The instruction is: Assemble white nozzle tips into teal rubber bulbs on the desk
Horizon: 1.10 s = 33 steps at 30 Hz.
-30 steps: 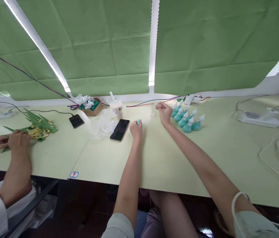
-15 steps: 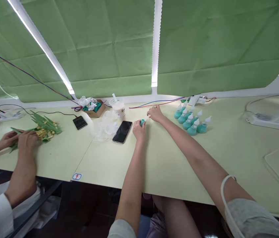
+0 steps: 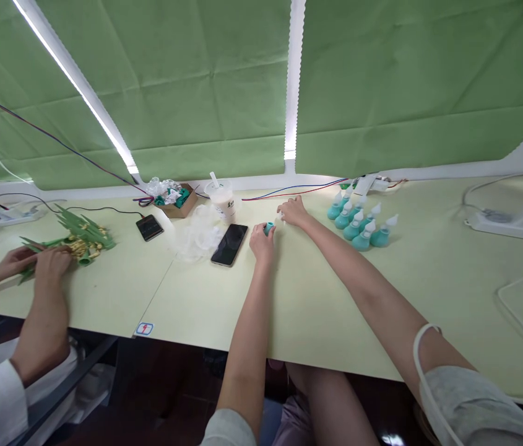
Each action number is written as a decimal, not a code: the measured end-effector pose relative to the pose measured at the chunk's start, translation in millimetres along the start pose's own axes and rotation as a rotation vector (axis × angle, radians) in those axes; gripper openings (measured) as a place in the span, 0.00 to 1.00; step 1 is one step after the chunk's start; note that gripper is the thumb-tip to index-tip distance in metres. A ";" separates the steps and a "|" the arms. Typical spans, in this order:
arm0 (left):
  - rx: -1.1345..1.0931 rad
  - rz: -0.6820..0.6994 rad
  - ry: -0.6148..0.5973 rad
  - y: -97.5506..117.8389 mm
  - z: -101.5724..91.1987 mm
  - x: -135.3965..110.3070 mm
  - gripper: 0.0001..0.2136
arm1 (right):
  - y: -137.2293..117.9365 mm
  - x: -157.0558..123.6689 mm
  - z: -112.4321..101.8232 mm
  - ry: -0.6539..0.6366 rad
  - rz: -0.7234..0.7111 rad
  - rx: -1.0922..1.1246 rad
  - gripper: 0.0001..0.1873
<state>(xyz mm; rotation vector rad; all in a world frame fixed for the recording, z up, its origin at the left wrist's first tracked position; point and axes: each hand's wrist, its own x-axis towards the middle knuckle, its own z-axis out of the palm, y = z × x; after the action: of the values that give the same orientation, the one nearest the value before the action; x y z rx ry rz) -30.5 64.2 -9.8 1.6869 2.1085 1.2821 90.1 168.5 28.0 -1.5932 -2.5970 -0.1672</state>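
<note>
My left hand (image 3: 261, 243) is closed around a teal squeeze bulb (image 3: 268, 228), whose open dark mouth is tilted toward the right. Just to its right, my right hand (image 3: 293, 212) pinches a small whitish, see-through nozzle (image 3: 280, 216) in its fingertips. A small gap separates the nozzle from the bulb. Beyond my right forearm, several teal squeeze bulbs with pointed clear nozzles (image 3: 362, 240) stand upright in a group.
A phone (image 3: 229, 245), clear plastic bags (image 3: 198, 235) and a drink cup (image 3: 222, 201) lie left of my hands. Behind are a cardboard box (image 3: 184, 207) and wires. At far left, a co-worker's hands (image 3: 52, 261) handle green-yellow plant-like pieces (image 3: 85, 238). A power strip (image 3: 512, 224) lies right.
The bulb's mouth has turned more toward my right hand. A whitish nozzle now shows more plainly at my right fingertips, close to the bulb. The standing bulbs have stayed put.
</note>
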 end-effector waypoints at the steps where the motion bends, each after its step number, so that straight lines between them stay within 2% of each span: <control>1: 0.002 0.001 -0.002 -0.1 0.2 0.0 0.11 | 0.4 0.0 1.2 0.005 0.001 -0.003 0.15; 6: 0.001 0.008 -0.005 -1.4 1.4 -0.2 0.12 | 2.4 2.6 5.9 0.016 0.002 0.005 0.18; 10: 0.012 0.010 -0.007 -2.2 2.5 0.3 0.12 | 3.6 0.0 0.5 0.042 0.000 0.026 0.24; 12: 0.019 0.004 -0.011 -2.1 2.7 0.6 0.12 | 2.6 -8.6 -5.0 0.132 -0.009 0.072 0.27; 14: 0.024 -0.005 -0.022 -1.6 2.6 0.8 0.12 | -1.3 -25.1 -9.7 0.277 -0.015 0.170 0.26; 16: 0.021 0.000 -0.027 -1.1 2.2 0.8 0.12 | -8.6 -49.9 -10.9 0.415 0.015 0.323 0.25; 18: 0.009 0.024 -0.021 -0.8 1.5 0.8 0.11 | -17.8 -80.4 -7.3 0.463 0.078 0.470 0.23; 22: -0.026 0.074 -0.003 -0.3 -0.5 1.6 0.09 | -31.1 -140.1 9.6 0.370 0.175 0.707 0.19; 25: -0.057 0.092 0.038 1.3 -2.7 2.0 0.09 | -30.8 -169.5 20.4 0.308 0.177 0.847 0.15; 30: -0.199 -0.003 0.101 6.4 -4.1 2.8 0.09 | -23.2 -182.0 23.6 0.310 0.151 0.862 0.14; 33: -0.276 -0.081 0.068 11.2 -1.2 14.8 0.11 | -21.7 -177.0 22.0 0.265 0.138 0.839 0.13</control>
<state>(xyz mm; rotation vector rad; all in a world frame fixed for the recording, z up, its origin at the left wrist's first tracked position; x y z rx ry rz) -28.3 76.2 4.2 1.4494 1.9068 1.5426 150.3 5.7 -18.5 -1.2912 -1.9258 0.5962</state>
